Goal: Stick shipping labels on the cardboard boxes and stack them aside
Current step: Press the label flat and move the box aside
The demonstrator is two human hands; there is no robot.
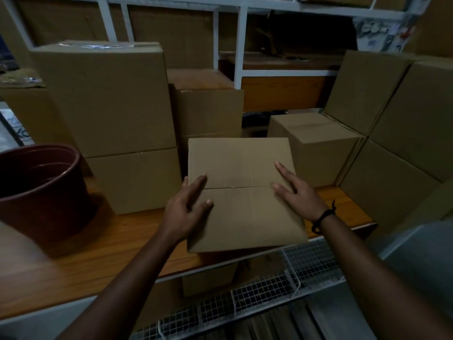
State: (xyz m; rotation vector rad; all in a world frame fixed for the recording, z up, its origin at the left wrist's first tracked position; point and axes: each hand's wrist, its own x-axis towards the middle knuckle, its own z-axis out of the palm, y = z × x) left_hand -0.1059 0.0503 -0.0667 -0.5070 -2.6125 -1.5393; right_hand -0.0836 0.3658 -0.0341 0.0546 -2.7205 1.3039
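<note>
The wooden worktop (pixel 103 244) is carrying all items. A tall stack of cardboard boxes (pixel 110 114) is standing at 10 o'clock from the frame centre, and a second stack of boxes (pixel 397 133) is standing at 3 o'clock.

The task's cardboard box (pixel 242 192) is lying at centre, flaps closed, with its near edge overhanging the front edge of the worktop. No label is showing on its top face. A dark red bucket (pixel 41 190) is sitting at 9 o'clock, well apart from this box. A smaller box (pixel 316 141) is standing just beside it at 2 o'clock.

The left hand (pixel 188 209) is resting across the box's left edge, fingers fairly straight, thumb on the top face. The right hand (pixel 296 192) is lying flat on the top face near the right edge, fingers spread and straight. Neither hand is curling round anything. A dark wristband (pixel 321 217) is circling the right wrist.
</note>
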